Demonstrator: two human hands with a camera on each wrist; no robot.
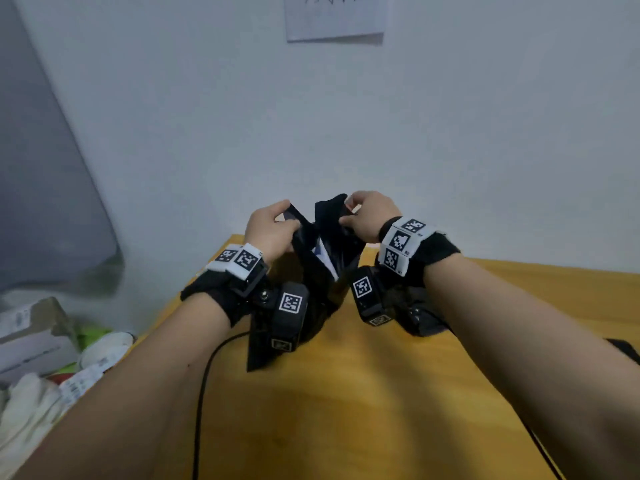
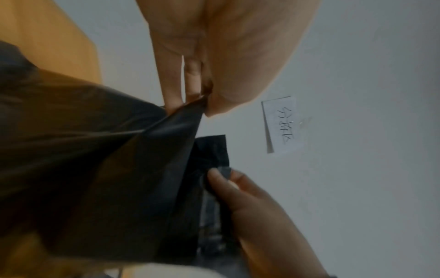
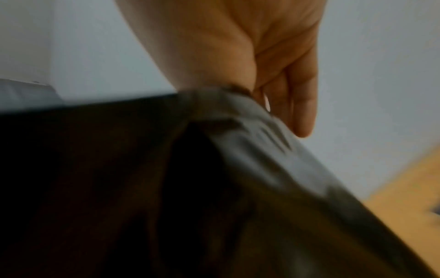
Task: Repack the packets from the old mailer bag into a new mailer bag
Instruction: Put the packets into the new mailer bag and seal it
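Both hands hold a black mailer bag (image 1: 322, 271) up above the yellow wooden table (image 1: 363, 393), its mouth pulled apart. My left hand (image 1: 277, 223) pinches the left edge of the mouth; in the left wrist view my left hand (image 2: 207, 97) pinches the black mailer bag (image 2: 119, 159) between thumb and fingers. My right hand (image 1: 363, 213) pinches the right edge, and appears again as the right hand (image 2: 238, 188) in the left wrist view. Inside the opening shows a white packet (image 1: 327, 259). In the blurred right wrist view my right hand (image 3: 262, 94) grips the bag's grey strip (image 3: 257, 143).
Another dark bag (image 1: 419, 323) lies on the table under my right wrist. A black cable (image 1: 204, 393) crosses the table's left part. Boxes and white packages (image 1: 41, 358) are piled left of the table. A paper note (image 1: 334, 15) hangs on the wall.
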